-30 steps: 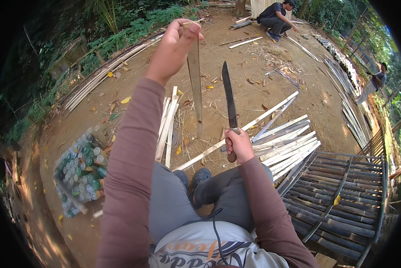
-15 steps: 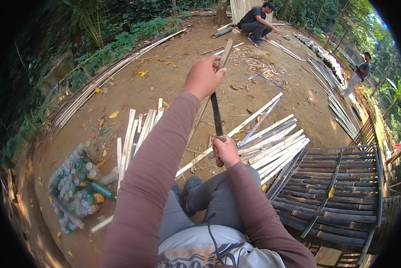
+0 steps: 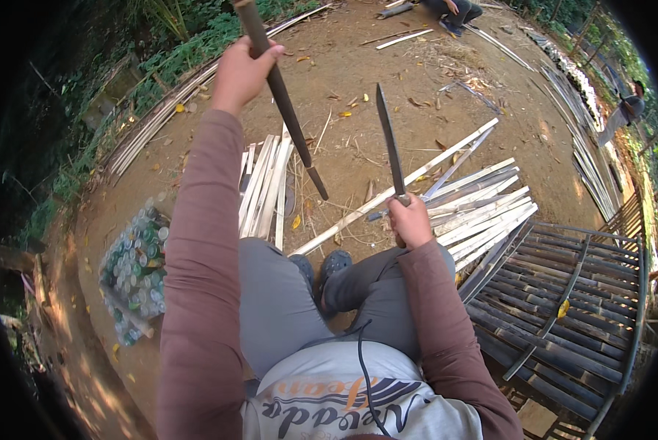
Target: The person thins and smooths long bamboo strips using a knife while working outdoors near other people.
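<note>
Over bare brown earth [image 3: 527, 147], our left hand [image 3: 242, 76] grips a long dark bamboo strip [image 3: 285, 110], our right hand [image 3: 411, 222] a long black-bladed knife [image 3: 390, 139]

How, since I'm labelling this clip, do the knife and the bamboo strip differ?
The knife is in the right hand, the bamboo strip in the left hand. The knife is held at its near end; the bamboo strip, toward its far end. The knife looks shorter than the bamboo strip. Both are narrow and mostly dark.
</note>
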Motion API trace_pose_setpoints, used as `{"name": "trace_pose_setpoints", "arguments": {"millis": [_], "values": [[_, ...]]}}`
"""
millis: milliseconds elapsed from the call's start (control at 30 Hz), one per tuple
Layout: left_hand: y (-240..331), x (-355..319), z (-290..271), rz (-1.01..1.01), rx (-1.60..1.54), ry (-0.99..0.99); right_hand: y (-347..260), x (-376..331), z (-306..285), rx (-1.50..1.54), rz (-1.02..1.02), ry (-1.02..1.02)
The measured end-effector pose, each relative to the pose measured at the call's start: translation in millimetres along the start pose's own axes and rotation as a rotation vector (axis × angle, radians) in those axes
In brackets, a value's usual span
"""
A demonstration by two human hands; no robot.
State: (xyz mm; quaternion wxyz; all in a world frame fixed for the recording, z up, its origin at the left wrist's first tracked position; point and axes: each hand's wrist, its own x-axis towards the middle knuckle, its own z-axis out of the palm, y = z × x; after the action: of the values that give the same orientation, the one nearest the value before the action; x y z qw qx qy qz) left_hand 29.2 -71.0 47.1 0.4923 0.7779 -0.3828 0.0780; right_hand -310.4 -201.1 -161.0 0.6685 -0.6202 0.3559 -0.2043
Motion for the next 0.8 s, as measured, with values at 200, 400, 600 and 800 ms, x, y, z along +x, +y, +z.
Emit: {"name": "trace_pose_setpoints", "arguments": {"millis": [200, 400, 600, 800], "values": [[-171.2, -73.5, -169.0, -0.568, -0.472, 0.464, -8.5, -1.2, -6.8, 0.24, 0.08, -0.038], [-286.6, -299.8, -282.7, -1.253, -0.375, 0.431, -11.7, -1.4, -1.4, 0.283, 0.125, -0.088], [-310.9, -477.5, -284.3, -1.135, -0.921, 0.711, -16.6, -3.5, 5.4, 0.241, 0.119, -0.112], [-260.1, -522.2, -264.1, -0.79, -1.017, 0.909, -5.2, -6.7, 16.9, 0.16, 0.098, -0.115]]}}
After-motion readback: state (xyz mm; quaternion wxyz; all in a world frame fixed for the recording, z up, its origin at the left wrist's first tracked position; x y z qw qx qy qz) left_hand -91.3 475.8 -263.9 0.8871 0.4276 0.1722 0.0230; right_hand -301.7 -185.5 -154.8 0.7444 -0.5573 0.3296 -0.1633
